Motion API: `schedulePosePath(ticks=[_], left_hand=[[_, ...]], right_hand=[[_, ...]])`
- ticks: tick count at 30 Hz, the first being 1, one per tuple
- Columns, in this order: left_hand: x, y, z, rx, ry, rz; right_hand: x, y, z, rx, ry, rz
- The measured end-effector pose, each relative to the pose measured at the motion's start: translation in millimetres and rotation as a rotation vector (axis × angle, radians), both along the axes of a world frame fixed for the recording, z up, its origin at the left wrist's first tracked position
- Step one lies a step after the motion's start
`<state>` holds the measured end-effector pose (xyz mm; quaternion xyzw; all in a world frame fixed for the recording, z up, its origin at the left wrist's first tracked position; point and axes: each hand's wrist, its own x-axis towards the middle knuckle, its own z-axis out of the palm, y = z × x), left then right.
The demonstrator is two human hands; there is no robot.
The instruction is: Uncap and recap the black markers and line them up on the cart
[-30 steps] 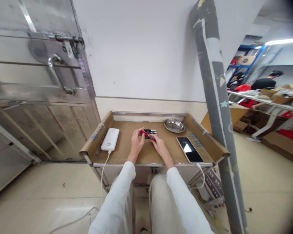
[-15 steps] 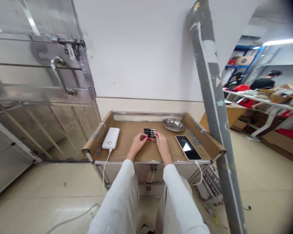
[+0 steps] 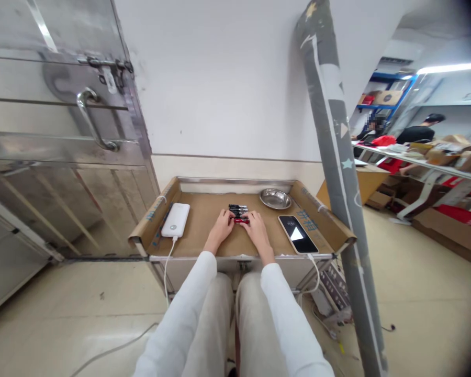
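Several black pens (image 3: pixel 237 208) lie side by side in a row on the cardboard-covered cart top (image 3: pixel 198 238). A red pen (image 3: pixel 241 221) is at the near side of this row, level with its length. My left hand (image 3: pixel 221 226) has its fingers closed at the red pen's left end. At the other end, the fingers of my right hand (image 3: pixel 256 228) are closed on the same pen. My fingertips partly cover both ends of the row.
A white power bank (image 3: pixel 176 220) with a cable lies at left. On the right are a phone (image 3: pixel 298 234) with a cable and a shallow metal dish (image 3: pixel 275 198). A long grey roll (image 3: pixel 333 136) leans against the wall by the cart. People sit beyond a cluttered bench (image 3: pixel 427 162).
The red pen, tilted between my hands before, is now straight and close against the black pens. My hands have come slightly forward around the row. The whole view has shifted a little.
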<state>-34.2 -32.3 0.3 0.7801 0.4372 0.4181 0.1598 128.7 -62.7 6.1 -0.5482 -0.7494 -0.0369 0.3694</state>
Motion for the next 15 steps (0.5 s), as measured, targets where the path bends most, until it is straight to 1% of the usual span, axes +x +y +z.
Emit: schedulePosePath(ticks=[3, 7, 11, 15], left_hand=[[-0.5, -4.1, 2.3, 0.009, 0.072, -0.048], [-0.1, -6.6, 5.6, 0.032, 0.164, -0.062], [1.0, -7.0, 5.9, 0.042, 0.209, -0.010], [1.1, -8.0, 4.2, 0.045, 0.235, 0.057]], right_hand=[[0.9, -0.4, -0.9, -0.009, -0.031, -0.010], [1.0, 1.1, -3.9, -0.029, -0.057, -0.004], [1.5, 2.6, -6.5, -0.048, -0.048, -0.008], [1.9, 1.3, -5.9, -0.041, -0.054, -0.085]])
